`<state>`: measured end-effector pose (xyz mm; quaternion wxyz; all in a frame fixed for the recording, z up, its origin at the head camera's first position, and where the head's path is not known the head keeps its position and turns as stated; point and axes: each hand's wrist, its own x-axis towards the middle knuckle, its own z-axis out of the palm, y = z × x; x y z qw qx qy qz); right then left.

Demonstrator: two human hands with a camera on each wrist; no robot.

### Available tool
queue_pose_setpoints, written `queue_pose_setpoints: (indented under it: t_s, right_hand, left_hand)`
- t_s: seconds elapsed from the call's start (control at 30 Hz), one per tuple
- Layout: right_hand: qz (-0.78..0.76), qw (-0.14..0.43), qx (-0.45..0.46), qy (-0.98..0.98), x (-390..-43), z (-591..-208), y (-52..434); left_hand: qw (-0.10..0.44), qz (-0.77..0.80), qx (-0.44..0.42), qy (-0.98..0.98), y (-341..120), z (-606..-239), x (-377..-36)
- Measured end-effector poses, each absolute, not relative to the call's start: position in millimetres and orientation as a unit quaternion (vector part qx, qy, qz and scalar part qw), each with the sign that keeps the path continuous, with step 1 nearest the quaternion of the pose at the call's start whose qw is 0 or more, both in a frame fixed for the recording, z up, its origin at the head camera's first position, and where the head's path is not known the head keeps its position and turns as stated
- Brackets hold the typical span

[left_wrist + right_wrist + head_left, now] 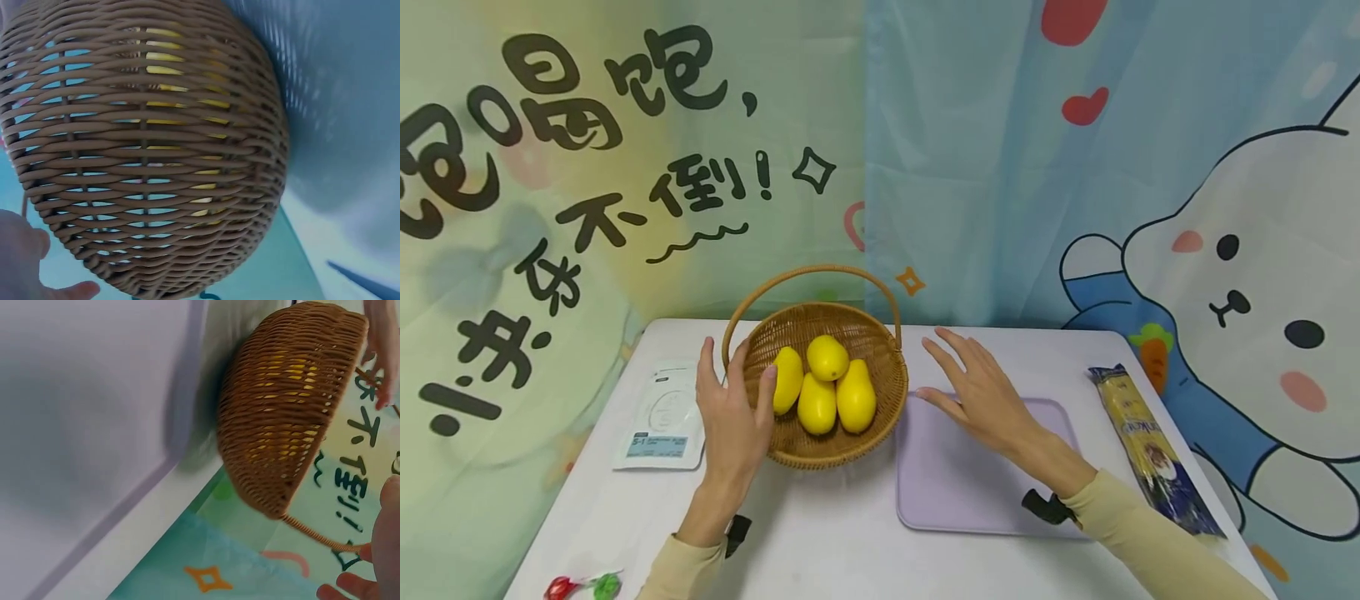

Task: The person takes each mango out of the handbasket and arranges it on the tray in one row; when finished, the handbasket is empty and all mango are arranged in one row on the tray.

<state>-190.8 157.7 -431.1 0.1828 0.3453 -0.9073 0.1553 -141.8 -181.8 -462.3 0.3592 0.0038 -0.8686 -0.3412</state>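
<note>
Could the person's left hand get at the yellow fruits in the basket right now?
Probably yes. The left hand rests at the rim of the wicker basket, its fingers beside the nearest of the yellow fruits. The basket is open-topped and its handle arches well above.

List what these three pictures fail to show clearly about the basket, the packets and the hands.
- Head view: print on the white flat packet is too small to read.
- Head view: red and green wrapped items are cut off by the bottom edge.
- Left wrist view: the yellow fruits are mostly hidden by the woven wicker basket.
- Right wrist view: the right hand is cut by the frame edge.
</note>
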Motion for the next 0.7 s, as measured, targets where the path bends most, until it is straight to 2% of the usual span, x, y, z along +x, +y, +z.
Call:
queue_pose_setpoints:
  t_s: [0.13, 0.23, 0.47, 0.7]
  right_hand:
    - [0.174, 0.188, 0.370, -0.893, -190.0, -423.0, 142.3]
    - [0.183, 0.170, 0.388, -0.887, -191.1, -414.3, 126.6]
    - [0.221, 0.061, 0.406, -0.885, -205.1, -394.1, 85.7]
    - [0.250, -0.048, 0.400, -0.880, -225.4, -387.1, 63.0]
  left_hand:
    - [0.297, -0.368, 0.029, -0.881, -182.8, -467.5, -142.1]
    - [0.261, -0.382, 0.044, -0.886, -183.8, -469.3, -141.7]
    - [0.200, -0.407, 0.062, -0.889, -187.4, -474.7, -140.2]
    - [0.167, -0.429, 0.061, -0.886, -186.8, -477.8, -141.5]
